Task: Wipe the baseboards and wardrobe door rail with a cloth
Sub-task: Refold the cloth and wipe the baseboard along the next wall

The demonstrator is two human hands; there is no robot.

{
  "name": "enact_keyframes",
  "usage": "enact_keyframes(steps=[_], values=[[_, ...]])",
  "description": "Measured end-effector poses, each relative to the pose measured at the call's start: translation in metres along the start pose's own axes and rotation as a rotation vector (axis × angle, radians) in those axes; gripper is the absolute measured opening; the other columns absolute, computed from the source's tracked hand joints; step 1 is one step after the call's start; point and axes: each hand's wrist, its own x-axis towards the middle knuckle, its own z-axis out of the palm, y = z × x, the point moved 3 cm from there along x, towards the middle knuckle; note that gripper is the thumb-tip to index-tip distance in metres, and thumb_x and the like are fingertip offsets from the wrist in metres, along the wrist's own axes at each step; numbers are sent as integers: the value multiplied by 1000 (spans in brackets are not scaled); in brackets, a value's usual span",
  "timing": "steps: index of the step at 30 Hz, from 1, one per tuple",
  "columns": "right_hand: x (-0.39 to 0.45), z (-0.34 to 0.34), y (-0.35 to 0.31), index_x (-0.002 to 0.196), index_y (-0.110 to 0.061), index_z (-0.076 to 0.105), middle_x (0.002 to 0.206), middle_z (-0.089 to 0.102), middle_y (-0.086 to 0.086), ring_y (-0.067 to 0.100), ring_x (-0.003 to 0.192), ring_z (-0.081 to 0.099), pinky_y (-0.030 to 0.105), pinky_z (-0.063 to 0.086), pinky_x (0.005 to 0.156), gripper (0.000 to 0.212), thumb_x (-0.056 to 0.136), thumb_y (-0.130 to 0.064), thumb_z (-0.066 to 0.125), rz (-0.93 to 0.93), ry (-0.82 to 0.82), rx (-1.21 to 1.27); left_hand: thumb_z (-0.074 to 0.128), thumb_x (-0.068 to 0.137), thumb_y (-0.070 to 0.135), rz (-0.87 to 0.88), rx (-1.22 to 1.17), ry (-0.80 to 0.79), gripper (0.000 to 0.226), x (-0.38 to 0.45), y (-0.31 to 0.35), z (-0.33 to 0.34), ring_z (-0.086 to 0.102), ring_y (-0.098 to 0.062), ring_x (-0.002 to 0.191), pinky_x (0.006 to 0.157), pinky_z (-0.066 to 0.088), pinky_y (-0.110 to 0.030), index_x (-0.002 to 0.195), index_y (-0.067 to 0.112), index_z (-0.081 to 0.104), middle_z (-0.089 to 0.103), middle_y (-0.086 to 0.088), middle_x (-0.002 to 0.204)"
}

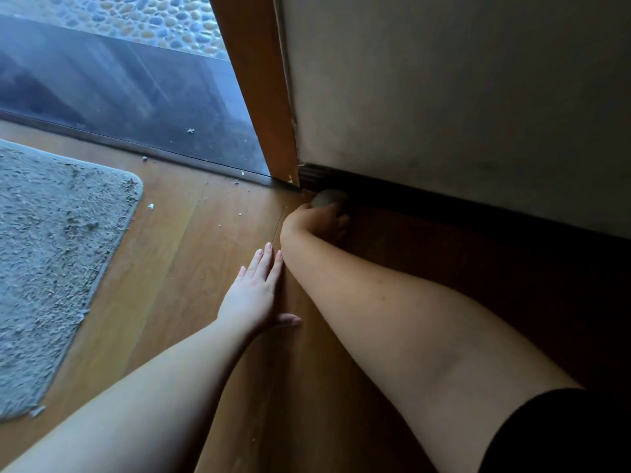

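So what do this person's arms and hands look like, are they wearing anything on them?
Both forearms are bare. The left hand and right hand show no gloves, rings or watch. A black sleeve covers the right upper arm. The left fingernails look short and unpainted.

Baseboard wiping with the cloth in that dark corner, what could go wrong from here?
1. The crumbs on the floor by the rug may get dragged along by the cloth.
2. The baseboard lies in shadow, so dirt could be missed.
3. The right hand may scrape the chipped door frame.
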Motion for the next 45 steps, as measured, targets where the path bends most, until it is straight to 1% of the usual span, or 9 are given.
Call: enact_keyframes(steps=[6,11,15,18,23,28,32,39,45], values=[[-5,10,2,142,-14,47,144,40,12,32,130,39,39,29,108,52,93,-26,59,-188,-141,-73,67,72,74,25,-50,15,128,1,-6,0,-15,-22,152,124,5,-42,158,21,-12,-22,-3,164],[-7,-3,-13,140,-1,50,143,47,20,32,132,44,35,29,112,56,89,-13,69,-710,-466,-106,44,95,64,44,17,99,92,3,-13,2,-5,-19,154,125,8,-35,159,21,-6,-15,-1,166],[-4,-23,-29,129,3,58,130,58,23,35,121,53,39,38,106,49,84,-10,73,-739,-486,-20,30,102,56,36,26,227,72,-4,-1,8,1,-16,154,124,4,-35,160,22,6,0,3,167],[12,-61,-3,129,3,59,128,60,21,34,120,54,40,39,105,50,83,-11,74,-783,-466,-79,33,102,55,168,29,256,70,1,30,6,6,-18,154,123,2,-34,159,20,11,7,1,167],[64,-146,72,139,-11,51,138,53,10,26,129,46,40,38,109,56,88,-23,72,-648,-302,-172,24,99,62,341,74,175,72,42,88,-3,-2,-16,153,119,-2,-33,156,29,-5,-11,7,163],[120,-247,118,136,-21,55,129,59,4,21,120,55,43,49,100,48,90,-28,69,-452,44,-16,17,94,68,482,134,160,76,72,140,-15,0,-19,153,122,7,-39,159,31,4,-2,4,167],[154,-327,151,139,-25,53,130,61,-1,15,117,57,29,47,97,48,93,-25,67,-360,300,101,1,83,80,549,156,148,88,68,183,-2,-13,-12,147,120,2,-38,158,34,-2,-15,8,161],[202,-440,202,145,-24,47,134,59,2,11,118,52,20,34,95,55,93,-18,64,-155,609,163,51,76,82,560,228,66,108,66,239,10,-12,-21,152,118,4,-64,156,41,-9,-15,5,166],[230,-487,209,145,-17,44,137,57,13,26,123,56,21,38,91,59,90,-21,66,-114,676,32,55,71,84,577,271,66,113,73,248,4,-9,-23,153,115,7,-67,156,42,-7,-13,4,166]])
